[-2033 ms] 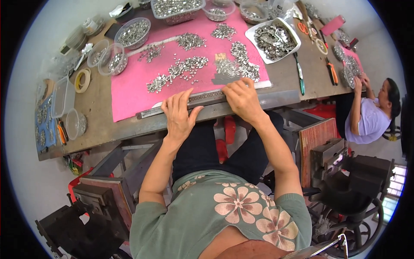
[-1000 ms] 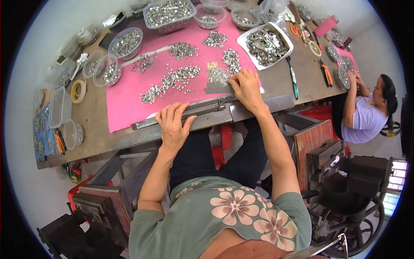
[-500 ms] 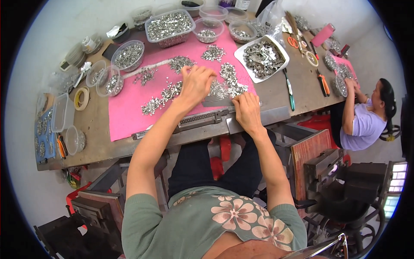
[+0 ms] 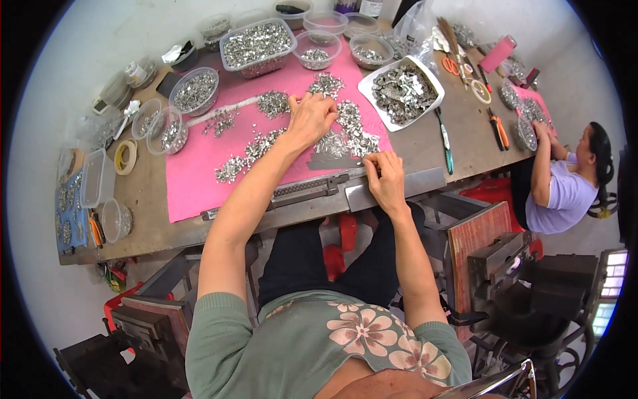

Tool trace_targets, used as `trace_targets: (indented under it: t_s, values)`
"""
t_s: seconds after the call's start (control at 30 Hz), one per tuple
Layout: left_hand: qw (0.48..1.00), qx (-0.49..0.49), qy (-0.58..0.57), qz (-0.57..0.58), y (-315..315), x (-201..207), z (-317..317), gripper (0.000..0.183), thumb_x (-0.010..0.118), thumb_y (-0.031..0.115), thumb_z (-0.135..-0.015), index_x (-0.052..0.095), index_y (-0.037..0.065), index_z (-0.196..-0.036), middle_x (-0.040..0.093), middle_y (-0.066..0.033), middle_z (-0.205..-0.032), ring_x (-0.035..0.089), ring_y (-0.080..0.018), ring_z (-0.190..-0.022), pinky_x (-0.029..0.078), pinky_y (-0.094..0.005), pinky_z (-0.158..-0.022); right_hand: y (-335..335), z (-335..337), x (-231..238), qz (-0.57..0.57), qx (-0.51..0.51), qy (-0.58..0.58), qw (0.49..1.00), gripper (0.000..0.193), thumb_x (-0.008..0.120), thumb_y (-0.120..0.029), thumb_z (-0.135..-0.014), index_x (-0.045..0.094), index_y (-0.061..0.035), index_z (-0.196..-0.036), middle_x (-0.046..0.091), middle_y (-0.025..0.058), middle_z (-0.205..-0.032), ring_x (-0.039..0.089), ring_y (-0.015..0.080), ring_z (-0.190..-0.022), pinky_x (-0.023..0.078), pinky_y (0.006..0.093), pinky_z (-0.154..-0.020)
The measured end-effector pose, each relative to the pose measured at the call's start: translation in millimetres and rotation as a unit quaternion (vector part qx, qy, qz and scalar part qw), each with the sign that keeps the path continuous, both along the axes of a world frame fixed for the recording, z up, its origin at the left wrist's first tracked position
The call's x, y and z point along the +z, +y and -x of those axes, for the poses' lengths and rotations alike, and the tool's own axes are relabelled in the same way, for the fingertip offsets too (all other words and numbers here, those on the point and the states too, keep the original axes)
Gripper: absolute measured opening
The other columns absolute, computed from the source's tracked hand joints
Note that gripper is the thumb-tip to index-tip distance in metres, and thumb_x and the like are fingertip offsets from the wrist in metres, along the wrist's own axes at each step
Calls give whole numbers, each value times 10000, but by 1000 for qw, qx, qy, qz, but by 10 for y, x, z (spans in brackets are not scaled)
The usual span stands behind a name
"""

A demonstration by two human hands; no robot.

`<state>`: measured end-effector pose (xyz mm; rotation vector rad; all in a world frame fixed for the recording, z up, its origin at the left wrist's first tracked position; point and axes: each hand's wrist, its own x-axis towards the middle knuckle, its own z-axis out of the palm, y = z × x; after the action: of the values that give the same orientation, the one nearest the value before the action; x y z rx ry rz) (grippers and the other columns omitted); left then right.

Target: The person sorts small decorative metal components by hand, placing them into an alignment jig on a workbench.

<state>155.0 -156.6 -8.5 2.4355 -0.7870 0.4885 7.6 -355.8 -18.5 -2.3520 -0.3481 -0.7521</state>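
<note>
My left hand [image 4: 310, 121] hovers over the pink cloth [image 4: 193, 176] with its fingers bent downward, among small heaps of shiny metal pieces. Its fingertips are partly hidden, and whatever they pinch is too small to make out. Just below it, a loose pile of silvery pieces [image 4: 332, 143] lies beside a thin grey metal strip [image 4: 330, 163]. My right hand [image 4: 387, 176] is curled at the right end of that strip, thumb and forefinger close together; what sits between them is unclear. Along the table's front edge lies a long metal bar with a slotted track [image 4: 302, 191], below both hands.
Clear plastic tubs of metal pieces [image 4: 259, 46] stand along the back. A white tray [image 4: 435, 93] holds darker scraps. A green-handled brush [image 4: 446, 143], orange-handled pliers [image 4: 498, 130] and tape [image 4: 125, 157] lie around. At right, another person [image 4: 561, 176] works over a pink cloth.
My left hand has shifted slightly right and away from me, turning its back upward. My right hand has moved a little right and nearer to me, showing more of the grey strip.
</note>
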Motion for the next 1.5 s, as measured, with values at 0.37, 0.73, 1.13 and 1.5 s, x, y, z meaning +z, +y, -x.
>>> trace_targets:
  t_s: [0.37,0.73,1.13,1.5]
  values:
    - [996,70,-49,38,58,17,-459,89,714,215,-864,748,139,-894,684,-37,-885,606,-247,-897,335,-445,-875,1,41,8,-32,0,-5,999,97,730,-33,-849,647,-58,-892,589,56,-803,574,254,-787,402,384,-760]
    - [988,-52,-117,-87,-66,26,-488,80,693,193,-899,757,166,-939,630,-21,-890,582,-215,-974,349,-489,-965,15,54,39,-36,-8,-1,999,92,736,-34,-854,646,-45,-867,601,68,-794,579,253,-765,418,373,-749]
    - [998,-30,-62,6,-44,-51,-402,178,603,33,-856,636,65,-1027,638,-109,-964,587,-306,-977,378,-491,-923,-108,-104,161,-47,-14,7,999,42,708,-48,-896,674,-34,-915,635,83,-831,600,258,-741,463,381,-709]
    - [984,-53,57,162,463,258,538,102,626,47,-936,655,14,-1028,631,-136,-891,602,-305,-874,479,-397,-819,-254,-1385,60,44,23,26,998,88,685,-80,-884,735,-55,-952,651,139,-845,649,340,-803,496,453,-732]
